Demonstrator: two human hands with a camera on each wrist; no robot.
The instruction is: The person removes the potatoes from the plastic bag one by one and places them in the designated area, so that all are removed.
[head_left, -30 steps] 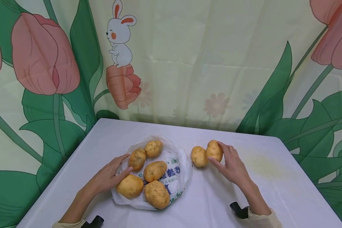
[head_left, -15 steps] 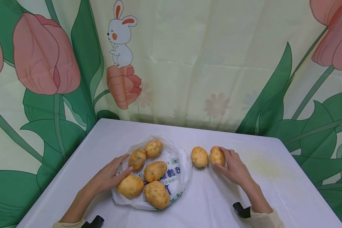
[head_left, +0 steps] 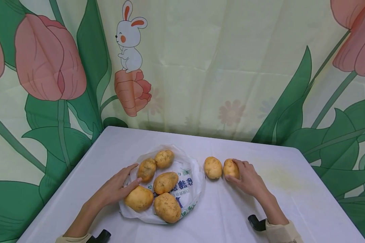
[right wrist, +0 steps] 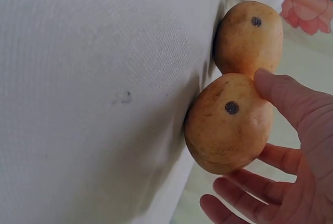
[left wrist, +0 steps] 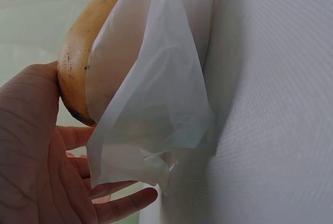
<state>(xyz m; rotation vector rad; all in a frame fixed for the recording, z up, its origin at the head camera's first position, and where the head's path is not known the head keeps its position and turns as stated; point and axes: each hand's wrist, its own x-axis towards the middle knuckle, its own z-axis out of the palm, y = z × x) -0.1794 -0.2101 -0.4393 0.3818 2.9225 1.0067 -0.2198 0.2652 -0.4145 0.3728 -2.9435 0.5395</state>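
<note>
My right hand [head_left: 247, 177] holds a potato [head_left: 231, 168] between thumb and fingers, low on the table. In the right wrist view this potato [right wrist: 229, 125] appears to rest on the cloth, its dark spot towards the camera. Close to its left lies a second potato [head_left: 213, 167]. My left hand [head_left: 117, 188], fingers loosely extended, is at the left rim of a white plastic bag [head_left: 187, 202] bearing several potatoes. Its thumb reaches between a lower potato [head_left: 139, 198] and an upper one [head_left: 146, 169]. In the left wrist view, the bag's edge [left wrist: 151, 104] partly covers a potato [left wrist: 78, 63].
More potatoes lie on the bag: one at the back [head_left: 164, 158], one in the middle [head_left: 165, 182] and one in front [head_left: 167, 207]. A white cloth covers the table [head_left: 219, 216]. Behind it hangs a curtain [head_left: 194, 84] printed with tulips and a rabbit.
My right hand has lowered its potato and moved it slightly right, from against the second potato onto the table beside it. The left hand and the potatoes on the bag have stayed put.
</note>
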